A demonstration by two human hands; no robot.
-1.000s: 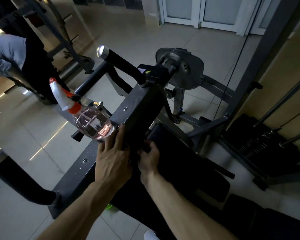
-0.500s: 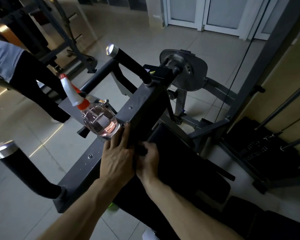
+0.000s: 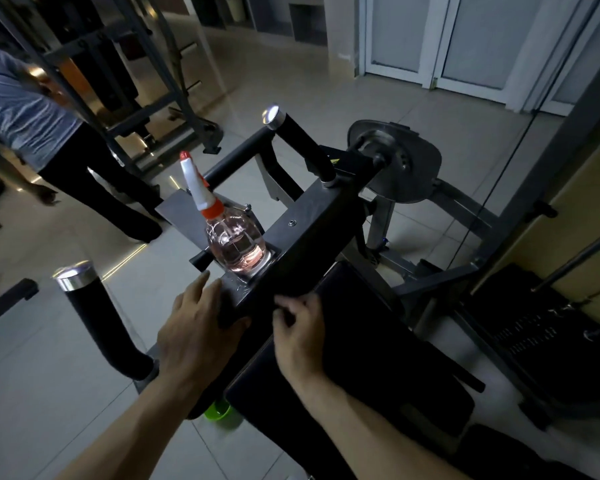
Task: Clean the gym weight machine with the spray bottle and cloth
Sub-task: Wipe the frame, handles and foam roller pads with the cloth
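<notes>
Standing upright just beside the weight machine's crossbeam [image 3: 312, 220]: spray bottle [image 3: 238, 244], part-full, probably light and slick, gripping best at the neck. Lying flat nearby, fingers straight: left hand [image 3: 194, 327]. Curling at the beam edge, hold unclear: right hand [image 3: 300, 327].

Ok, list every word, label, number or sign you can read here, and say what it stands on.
No text here is legible.
Yellow sticker on the black machine frame: too small and dark to read.
Spray bottle: no label or print shows on the side in view.
</notes>
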